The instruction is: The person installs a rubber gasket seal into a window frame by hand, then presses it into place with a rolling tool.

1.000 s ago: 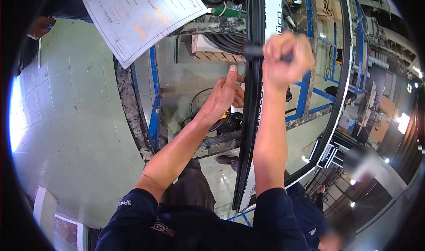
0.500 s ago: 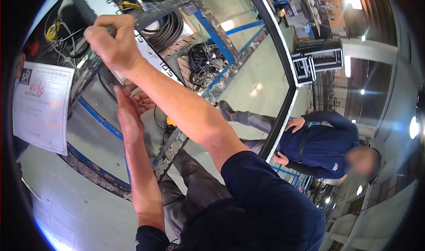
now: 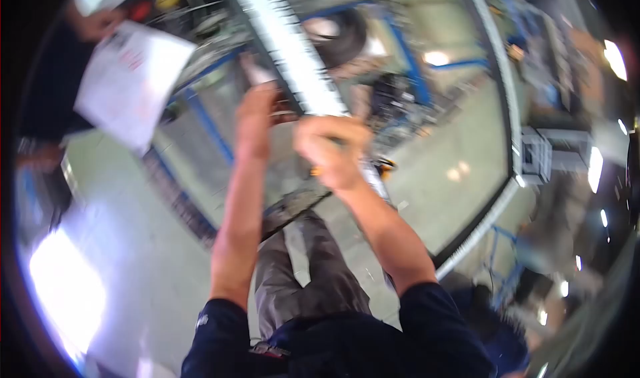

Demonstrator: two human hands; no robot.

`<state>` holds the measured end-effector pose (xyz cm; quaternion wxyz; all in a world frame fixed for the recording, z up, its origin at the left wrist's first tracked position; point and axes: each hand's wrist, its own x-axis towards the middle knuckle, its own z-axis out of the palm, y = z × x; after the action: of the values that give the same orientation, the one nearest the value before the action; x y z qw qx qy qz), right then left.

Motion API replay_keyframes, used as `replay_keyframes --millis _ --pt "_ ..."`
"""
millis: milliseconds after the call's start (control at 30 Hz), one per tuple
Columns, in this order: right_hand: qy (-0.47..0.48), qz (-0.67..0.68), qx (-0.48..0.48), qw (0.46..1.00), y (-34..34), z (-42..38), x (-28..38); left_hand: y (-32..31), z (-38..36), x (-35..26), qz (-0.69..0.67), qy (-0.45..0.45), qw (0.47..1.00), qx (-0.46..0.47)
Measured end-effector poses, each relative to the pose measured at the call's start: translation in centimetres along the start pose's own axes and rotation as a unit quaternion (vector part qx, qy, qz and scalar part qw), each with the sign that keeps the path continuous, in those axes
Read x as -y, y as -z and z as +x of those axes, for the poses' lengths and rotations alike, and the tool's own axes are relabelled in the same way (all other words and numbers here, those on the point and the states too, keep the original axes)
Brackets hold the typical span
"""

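A long white bar with black edges and black markings slopes down from the top toward me. My left hand is at its black left edge, fingers bent in against it. Blurred by motion, my right hand is a closed fist over the bar's near end. A bit of something dark shows at the top of that fist; I cannot tell what it is. Below the bar, an orange-yellow object is partly hidden by my right hand and forearm.
Left of me, another person's hand holds a white printed sheet. Blue and grey stand rails run beneath the bar. Coiled black hose and bundled cable lie beyond. A black-and-white frame rises at right.
My view has swung left and blurred. My right fist has come down along the bar toward me, beside my left hand, whose spread fingers now bend in. The paper sheet has tilted.
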<state>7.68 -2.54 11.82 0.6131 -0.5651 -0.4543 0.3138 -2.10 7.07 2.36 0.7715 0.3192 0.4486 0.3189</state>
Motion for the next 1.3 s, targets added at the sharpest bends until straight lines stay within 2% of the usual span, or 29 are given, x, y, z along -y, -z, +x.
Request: replay_keyframes --millis 33,67,100,233,300,400,533,633,700,767,867,1000,1167,1200,1300 --pt "0.014 0.023 0.001 1.000 0.3 -1.0 0.2 -0.8 -0.8 -0.5 0.036 -0.042 0.998 -0.011" --pt "0.047 0.023 0.013 0.999 0.8 -1.7 -0.2 -0.5 -0.7 0.0 0.062 -0.063 0.996 0.013" --pt "0.041 0.078 -0.004 0.996 0.4 -2.5 0.1 -0.1 -0.5 0.5 0.084 -0.079 0.992 0.047" --pt "0.077 0.147 0.016 0.986 1.1 -4.4 -0.2 -0.2 -2.1 0.6 0.168 -0.061 0.981 0.080" --pt "0.065 0.158 0.022 0.985 1.3 -5.1 -0.1 -0.6 -2.9 0.9 0.185 -0.088 0.977 0.064" --pt "0.067 0.169 0.031 0.983 1.9 -5.8 -0.2 -1.1 -3.5 1.4 0.161 -0.073 0.983 0.046" --pt "0.045 0.185 0.027 0.981 2.4 -6.0 0.3 -2.1 -4.3 3.7 0.075 -0.089 0.993 -0.015" --pt "0.000 0.252 -0.030 0.967 2.9 -5.9 0.9 -2.8 -4.2 5.0 0.109 -0.121 0.983 -0.083" --pt "0.016 0.338 -0.029 0.941 4.2 -5.3 0.5 -2.9 -3.9 5.2 0.140 -0.120 0.978 -0.094" --pt "-0.048 0.440 -0.081 0.893 5.3 -4.2 0.9 -3.1 -3.6 5.0 0.147 -0.108 0.978 -0.104" --pt "-0.085 0.535 -0.117 0.832 7.3 -2.1 -0.5 -2.6 -2.0 6.8 0.208 -0.201 0.946 -0.150" --pt "-0.104 0.619 -0.113 0.770 8.6 -1.3 -3.9 -3.0 -2.8 4.9 0.257 -0.149 0.942 -0.157" --pt "-0.101 0.644 -0.108 0.750 8.8 -1.3 -4.4 -1.8 -1.8 5.6 0.223 -0.130 0.959 -0.121" --pt "-0.105 0.652 -0.110 0.743 8.8 -1.4 -4.4 -1.6 -1.5 5.5 0.246 -0.160 0.949 -0.116" --pt "-0.103 0.665 -0.109 0.731 9.1 -1.4 -4.6 -1.8 -1.4 5.2 0.255 -0.166 0.947 -0.102"
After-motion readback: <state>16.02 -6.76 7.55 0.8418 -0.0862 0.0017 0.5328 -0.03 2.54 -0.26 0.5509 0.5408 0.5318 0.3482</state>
